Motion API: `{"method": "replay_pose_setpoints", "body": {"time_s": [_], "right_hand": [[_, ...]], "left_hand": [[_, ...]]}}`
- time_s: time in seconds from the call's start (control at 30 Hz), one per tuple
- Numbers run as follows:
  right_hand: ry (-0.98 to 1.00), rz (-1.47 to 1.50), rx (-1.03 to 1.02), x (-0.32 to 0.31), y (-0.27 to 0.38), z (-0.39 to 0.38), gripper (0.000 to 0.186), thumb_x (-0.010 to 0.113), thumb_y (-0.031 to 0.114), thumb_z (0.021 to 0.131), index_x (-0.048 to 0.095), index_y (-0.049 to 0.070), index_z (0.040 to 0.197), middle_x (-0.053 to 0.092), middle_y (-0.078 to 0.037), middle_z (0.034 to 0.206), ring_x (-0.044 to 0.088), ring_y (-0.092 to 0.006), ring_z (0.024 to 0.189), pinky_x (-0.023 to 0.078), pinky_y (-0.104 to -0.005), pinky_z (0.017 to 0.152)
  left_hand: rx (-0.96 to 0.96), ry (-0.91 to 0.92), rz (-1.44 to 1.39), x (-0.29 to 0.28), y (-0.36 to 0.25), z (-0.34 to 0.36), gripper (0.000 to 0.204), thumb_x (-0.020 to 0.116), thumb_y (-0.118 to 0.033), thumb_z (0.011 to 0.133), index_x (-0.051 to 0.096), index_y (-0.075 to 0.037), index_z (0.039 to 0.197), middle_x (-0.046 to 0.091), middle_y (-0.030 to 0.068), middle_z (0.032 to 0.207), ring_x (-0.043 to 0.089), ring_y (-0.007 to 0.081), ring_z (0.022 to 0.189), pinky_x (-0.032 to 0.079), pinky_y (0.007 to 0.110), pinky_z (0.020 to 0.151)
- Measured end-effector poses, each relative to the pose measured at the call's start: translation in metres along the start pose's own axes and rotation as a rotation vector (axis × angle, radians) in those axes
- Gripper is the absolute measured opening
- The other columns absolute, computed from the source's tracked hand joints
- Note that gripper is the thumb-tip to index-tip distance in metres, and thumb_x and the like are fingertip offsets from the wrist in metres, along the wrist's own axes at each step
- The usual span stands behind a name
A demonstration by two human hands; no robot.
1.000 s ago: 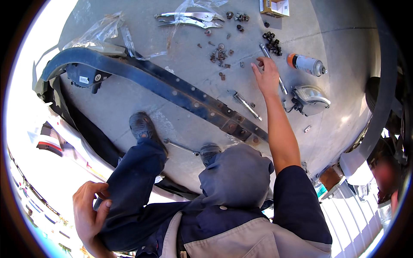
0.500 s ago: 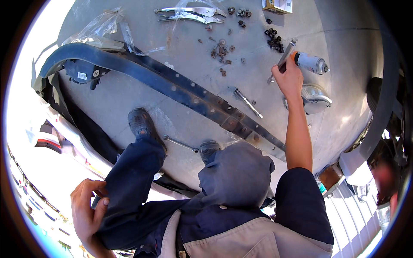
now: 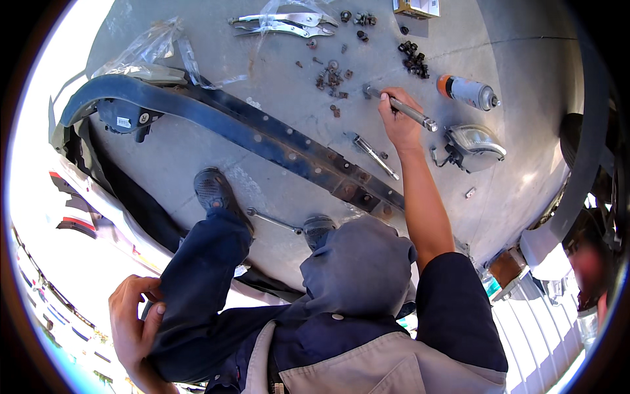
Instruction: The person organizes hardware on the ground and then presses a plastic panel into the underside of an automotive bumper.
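So the right hand [image 3: 403, 125] is out over the concrete floor [image 3: 289, 79], closed around a silvery metal rod [image 3: 415, 115], thumb on the left side and fingers wrapped over the middle. One end of the rod points far and left, the other sticks out near and right, past the knuckles. The left hand [image 3: 134, 315] is way over on the near left next to the bent left leg [image 3: 200, 269], half open with fingers loosely curled, nothing visible in it. Can't tell if it's actually touching the trousers

Just to the right of the rod there's a spray can [image 3: 468, 92] on its side, and nearer than that a clear lamp [image 3: 477, 148]. A thin metal socket tool [image 3: 375, 156] lies to the near left of the right hand. Left and farther there's a scatter of rusty bolts [image 3: 333, 77], with a clump of black nuts [image 3: 413, 60] on the far side. Locking pliers [image 3: 285, 25] sit at the far edge, a long dark beam [image 3: 262, 136] runs diagonally across the left, and a wrench [image 3: 274, 220] lies between the shoes
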State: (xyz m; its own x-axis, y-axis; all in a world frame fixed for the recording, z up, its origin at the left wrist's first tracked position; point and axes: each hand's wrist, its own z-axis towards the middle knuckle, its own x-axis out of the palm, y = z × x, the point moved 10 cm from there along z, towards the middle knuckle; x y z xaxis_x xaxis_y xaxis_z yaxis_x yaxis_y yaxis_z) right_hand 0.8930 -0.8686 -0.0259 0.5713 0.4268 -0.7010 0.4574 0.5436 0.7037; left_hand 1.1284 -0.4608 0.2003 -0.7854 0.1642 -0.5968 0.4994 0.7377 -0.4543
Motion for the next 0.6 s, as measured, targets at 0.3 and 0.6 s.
{"method": "replay_pose_setpoints", "body": {"time_s": [0.3,0.6], "right_hand": [[-0.059,-0.022,0.205,-0.014,-0.022,-0.006,0.013,0.070,0.020,0.090,0.069,0.006,0.091,0.068,-0.011,0.074,0.065,-0.0269,0.064,0.050,-0.0353,0.059],[0.671,-0.762,0.324,0.016,-0.076,0.003,0.026,0.065,0.031,0.091,0.066,0.006,0.099,0.072,-0.018,0.089,0.070,-0.0369,0.085,0.053,-0.0489,0.071]], "left_hand": [[-0.022,0.009,-0.023,0.001,0.000,0.001,0.020,0.060,-0.016,0.088,0.062,-0.003,0.104,0.061,0.0102,0.080,0.059,0.0202,0.071,0.045,0.033,0.065],[-0.015,-0.002,-0.018,0.001,0.000,0.002,0.021,0.060,-0.014,0.086,0.062,-0.003,0.104,0.060,0.0098,0.078,0.058,0.0201,0.070,0.044,0.033,0.065]]}}
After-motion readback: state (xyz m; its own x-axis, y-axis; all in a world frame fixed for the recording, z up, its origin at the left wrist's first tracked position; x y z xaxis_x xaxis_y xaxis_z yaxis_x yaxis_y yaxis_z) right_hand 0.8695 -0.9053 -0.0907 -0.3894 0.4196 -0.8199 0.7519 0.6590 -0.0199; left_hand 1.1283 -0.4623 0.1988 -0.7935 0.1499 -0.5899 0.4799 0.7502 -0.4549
